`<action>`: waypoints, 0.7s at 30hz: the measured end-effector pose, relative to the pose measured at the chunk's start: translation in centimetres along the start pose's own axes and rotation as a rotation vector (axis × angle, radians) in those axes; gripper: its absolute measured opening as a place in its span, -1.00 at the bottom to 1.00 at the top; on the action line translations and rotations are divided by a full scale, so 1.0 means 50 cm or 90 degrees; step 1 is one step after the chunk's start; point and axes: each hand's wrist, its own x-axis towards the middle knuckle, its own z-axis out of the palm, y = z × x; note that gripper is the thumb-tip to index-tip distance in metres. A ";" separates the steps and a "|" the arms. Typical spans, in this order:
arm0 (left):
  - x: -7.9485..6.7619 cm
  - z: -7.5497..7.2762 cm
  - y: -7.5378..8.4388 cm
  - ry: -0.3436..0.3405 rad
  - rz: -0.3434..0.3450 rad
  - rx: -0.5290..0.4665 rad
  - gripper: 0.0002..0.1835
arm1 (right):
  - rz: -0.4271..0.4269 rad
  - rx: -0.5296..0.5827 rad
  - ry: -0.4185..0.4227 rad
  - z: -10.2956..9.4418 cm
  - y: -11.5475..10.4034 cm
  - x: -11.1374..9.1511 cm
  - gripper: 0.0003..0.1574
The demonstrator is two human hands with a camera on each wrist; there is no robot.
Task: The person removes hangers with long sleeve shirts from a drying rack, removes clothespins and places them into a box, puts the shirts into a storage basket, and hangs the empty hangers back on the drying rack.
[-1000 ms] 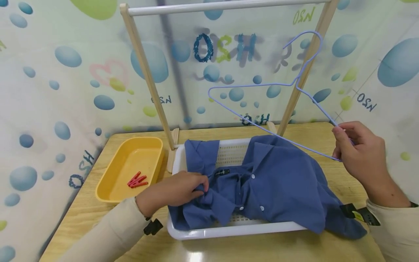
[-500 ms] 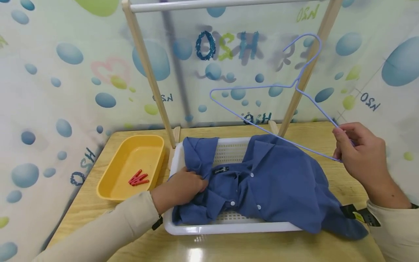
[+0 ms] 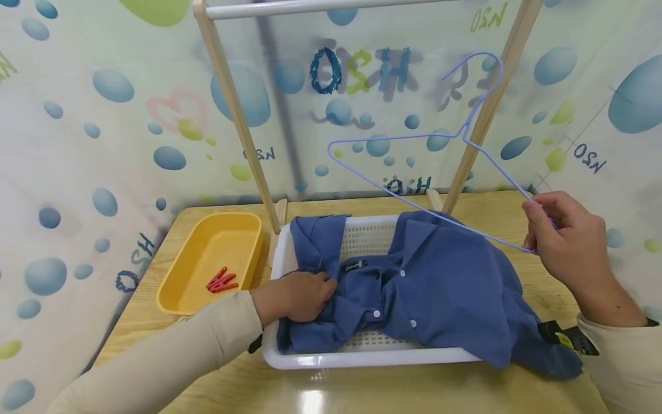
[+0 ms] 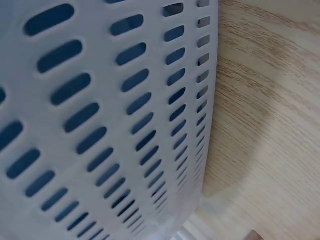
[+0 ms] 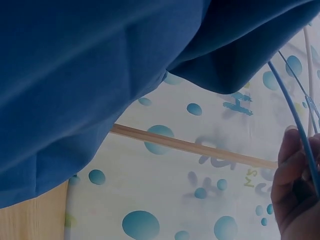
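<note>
A blue buttoned shirt (image 3: 455, 287) lies rumpled in a white slotted basket (image 3: 372, 361), its right part draped over the basket's side onto the table. My left hand (image 3: 305, 296) is inside the basket's left end, its fingers curled into the shirt below the folded cloth; the fingertips are hidden. The left wrist view shows only the basket's slotted wall (image 4: 115, 120) with blue cloth behind it. Raised at the right, my right hand (image 3: 569, 247) pinches a thin blue wire hanger (image 3: 398, 195) by its right corner. The hanger's hook points up, and nothing hangs on it.
A yellow tray (image 3: 176, 270) with several red clothespins (image 3: 222, 280) stands left of the basket. Behind the basket rises a wooden rack (image 3: 238, 115) with a white crossbar (image 3: 310, 7). A patterned sheet (image 3: 103, 172) surrounds the wooden table (image 3: 238, 382).
My left hand has shifted deeper into the shirt, and the cloth around it has moved a little. The right hand and hanger stay almost in place.
</note>
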 end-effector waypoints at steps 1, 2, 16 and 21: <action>0.000 -0.002 0.000 -0.005 0.000 -0.011 -0.85 | 0.001 0.000 0.001 0.000 0.001 0.000 -0.87; 0.000 -0.002 -0.002 -0.001 0.004 -0.020 -0.87 | 0.002 -0.001 0.001 -0.001 0.002 -0.001 -0.87; -0.058 -0.156 -0.141 0.246 -0.001 -0.123 -0.70 | -0.008 -0.007 0.010 -0.015 0.011 -0.006 -0.89; -0.003 -0.169 -0.177 0.181 -0.049 -0.096 -0.49 | 0.007 -0.009 0.005 -0.017 0.010 -0.010 -0.89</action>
